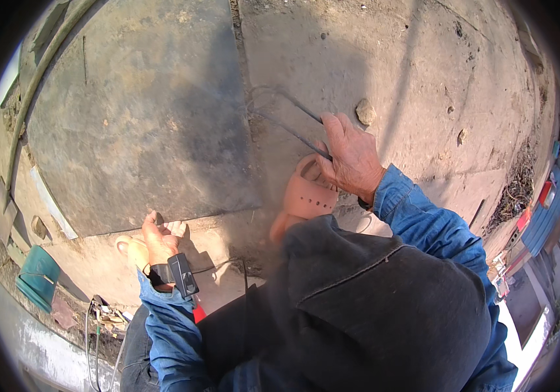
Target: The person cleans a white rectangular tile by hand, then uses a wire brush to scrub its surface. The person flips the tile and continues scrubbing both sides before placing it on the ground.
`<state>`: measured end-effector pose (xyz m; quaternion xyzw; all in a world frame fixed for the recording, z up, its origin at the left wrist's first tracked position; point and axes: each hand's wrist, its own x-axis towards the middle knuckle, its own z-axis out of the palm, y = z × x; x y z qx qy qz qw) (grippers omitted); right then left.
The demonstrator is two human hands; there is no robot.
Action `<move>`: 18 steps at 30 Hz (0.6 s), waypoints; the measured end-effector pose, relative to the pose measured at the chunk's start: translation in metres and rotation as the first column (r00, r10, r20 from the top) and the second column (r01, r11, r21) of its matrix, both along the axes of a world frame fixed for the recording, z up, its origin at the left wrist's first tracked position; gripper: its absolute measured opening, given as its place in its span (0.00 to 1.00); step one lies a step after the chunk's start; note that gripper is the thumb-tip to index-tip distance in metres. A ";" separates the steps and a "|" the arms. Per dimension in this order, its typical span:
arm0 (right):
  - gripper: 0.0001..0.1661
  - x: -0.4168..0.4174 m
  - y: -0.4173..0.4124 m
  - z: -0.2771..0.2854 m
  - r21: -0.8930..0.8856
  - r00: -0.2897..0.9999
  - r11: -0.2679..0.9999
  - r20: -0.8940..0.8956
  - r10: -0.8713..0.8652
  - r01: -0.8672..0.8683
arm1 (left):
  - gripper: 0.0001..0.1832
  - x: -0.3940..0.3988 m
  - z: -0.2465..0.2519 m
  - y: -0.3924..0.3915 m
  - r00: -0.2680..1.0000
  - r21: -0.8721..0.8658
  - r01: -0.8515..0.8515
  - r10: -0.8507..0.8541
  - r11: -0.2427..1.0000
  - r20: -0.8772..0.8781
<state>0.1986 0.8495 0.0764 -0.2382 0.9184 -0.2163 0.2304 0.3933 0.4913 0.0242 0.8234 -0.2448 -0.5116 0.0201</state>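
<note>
My right hand grips both ends of a thin dark loop, either cable or bent rod; I cannot tell which. Its curved end is blurred and lies over the right border of a large dark flat sheet on the ground. At the sheet's near edge, my left hand is turned partly palm up, fingers apart, with nothing seen in it. Whether its fingertips touch the sheet is unclear. A black device is strapped to my left wrist. Below my right hand is an orange-pink clog on my foot.
Stones lie on the dusty ground to the right. A long curved hose or pole runs along the left side. A green curved piece stands at lower left, near thin wires. Blue sheeting is at far right.
</note>
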 end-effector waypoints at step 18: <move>0.39 0.023 0.009 0.030 0.018 0.900 0.995 0.428 0.084 -0.101 | 0.40 0.004 0.007 0.028 0.968 -0.046 0.223 -0.226 0.974 -0.106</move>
